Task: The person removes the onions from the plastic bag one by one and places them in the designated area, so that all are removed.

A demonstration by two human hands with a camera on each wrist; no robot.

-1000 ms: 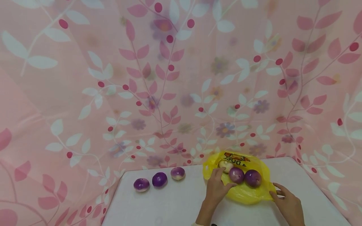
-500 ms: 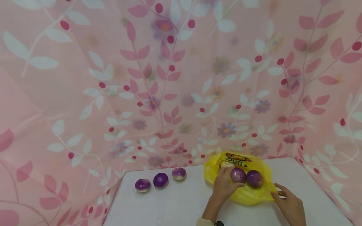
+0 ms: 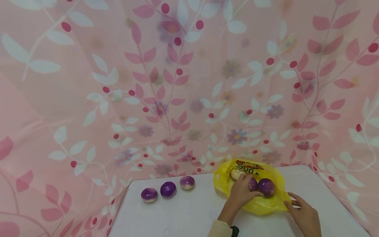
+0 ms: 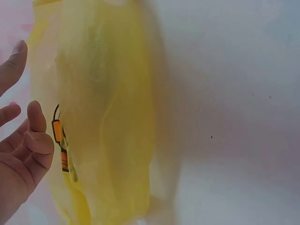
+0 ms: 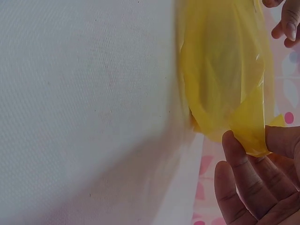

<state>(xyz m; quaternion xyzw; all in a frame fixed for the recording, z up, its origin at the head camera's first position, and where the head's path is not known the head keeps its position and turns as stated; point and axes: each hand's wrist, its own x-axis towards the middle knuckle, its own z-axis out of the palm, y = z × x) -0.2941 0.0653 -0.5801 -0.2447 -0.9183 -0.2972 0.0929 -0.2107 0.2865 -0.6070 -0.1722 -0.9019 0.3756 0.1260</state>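
Note:
A yellow plastic bag (image 3: pixel 257 208) with a printed logo lies mouth-open on the right of the table. Three turnips are in its opening: a pale-sided one (image 3: pixel 236 174), a middle purple one (image 3: pixel 253 185) and a purple one (image 3: pixel 266 187) at the right. Over the bag is my left hand (image 3: pixel 241 192), thumb spread and fingers loosely bent, partly covering the middle turnip. The left wrist view shows nothing between the fingers of this left hand (image 4: pixel 23 154). My right hand (image 5: pixel 262 183) pinches the bag's right edge between thumb and fingers.
Three more purple-and-white turnips stand in a slanting row on the left: one nearest (image 3: pixel 149 195), a darker one (image 3: pixel 168 189) and one farther back (image 3: pixel 187 182). Behind the white table (image 3: pixel 165 217) hangs a pink curtain (image 3: pixel 189 98) with leaf prints.
My left hand has moved rightward across the bag, from the pale turnip to over the middle one. My right hand keeps its pinch on the bag's edge. The turnips stay put.

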